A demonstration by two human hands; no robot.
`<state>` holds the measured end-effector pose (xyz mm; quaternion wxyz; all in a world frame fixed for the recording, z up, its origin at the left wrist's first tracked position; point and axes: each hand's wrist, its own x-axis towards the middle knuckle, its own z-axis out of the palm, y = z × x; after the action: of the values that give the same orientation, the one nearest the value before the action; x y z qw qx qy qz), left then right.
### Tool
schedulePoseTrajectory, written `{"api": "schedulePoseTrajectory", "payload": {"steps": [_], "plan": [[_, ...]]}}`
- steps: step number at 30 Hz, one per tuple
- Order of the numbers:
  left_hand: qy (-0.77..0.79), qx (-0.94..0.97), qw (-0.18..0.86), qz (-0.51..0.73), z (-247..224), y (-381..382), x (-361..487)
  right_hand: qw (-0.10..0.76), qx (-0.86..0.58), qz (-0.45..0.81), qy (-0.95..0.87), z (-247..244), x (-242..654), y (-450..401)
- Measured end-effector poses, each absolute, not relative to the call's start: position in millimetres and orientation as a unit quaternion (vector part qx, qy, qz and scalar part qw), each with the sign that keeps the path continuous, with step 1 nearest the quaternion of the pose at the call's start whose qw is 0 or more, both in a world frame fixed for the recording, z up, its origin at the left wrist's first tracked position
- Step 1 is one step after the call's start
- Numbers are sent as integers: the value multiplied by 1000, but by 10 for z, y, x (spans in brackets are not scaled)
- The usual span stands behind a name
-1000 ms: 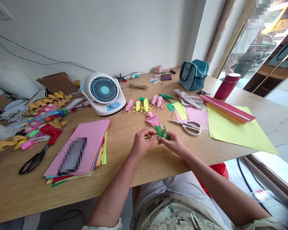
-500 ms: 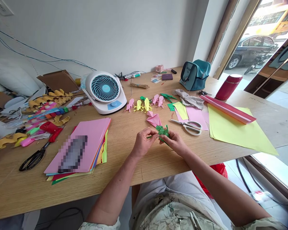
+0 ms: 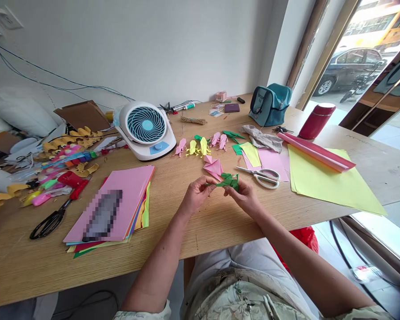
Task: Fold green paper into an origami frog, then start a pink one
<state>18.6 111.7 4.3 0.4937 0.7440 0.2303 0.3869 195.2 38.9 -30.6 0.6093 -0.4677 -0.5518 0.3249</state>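
Between my two hands, just above the table, is a green folded paper figure (image 3: 229, 181). My left hand (image 3: 199, 192) pinches a thin pointed part at its left end. The thumb and fingers of my right hand (image 3: 244, 195) close round its thicker right part. A pink folded paper piece (image 3: 213, 167) lies on the table right behind my hands. Farther back stand several small folded paper figures in a row, among them a yellow one (image 3: 204, 146) and a pink one (image 3: 180, 147). White-handled scissors (image 3: 266, 177) lie to the right of my right hand.
A paper stack (image 3: 133, 191) and black-handled scissors (image 3: 48, 224) lie left. A white fan (image 3: 146, 126) stands behind. Yellow sheets (image 3: 330, 186), a rolled red sheet (image 3: 320, 158), a red bottle (image 3: 317, 121) and a teal bag (image 3: 271, 104) are right.
The green paper figure has been turned and now lies more level and stretched sideways. My left hand has shifted slightly left on its thin part; my right hand still grips the other end.
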Motion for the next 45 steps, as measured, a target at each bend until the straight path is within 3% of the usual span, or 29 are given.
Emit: {"api": "schedulePoseTrajectory", "payload": {"steps": [10,27,33,37,45], "plan": [[170,793,429,396,75,1082,183,584,-440,410,-545,-135,1981,353],[153,818,393,392,125,993,208,588,-434,419,-539,-258,1984,399],[330,667,560,364,22,1013,254,620,-427,295,-588,-198,1975,379],[325,589,669,314,55,992,239,599,-439,170,-648,-181,1960,352],[346,594,652,319,63,983,241,555,-436,143,-693,-225,1958,372]]}}
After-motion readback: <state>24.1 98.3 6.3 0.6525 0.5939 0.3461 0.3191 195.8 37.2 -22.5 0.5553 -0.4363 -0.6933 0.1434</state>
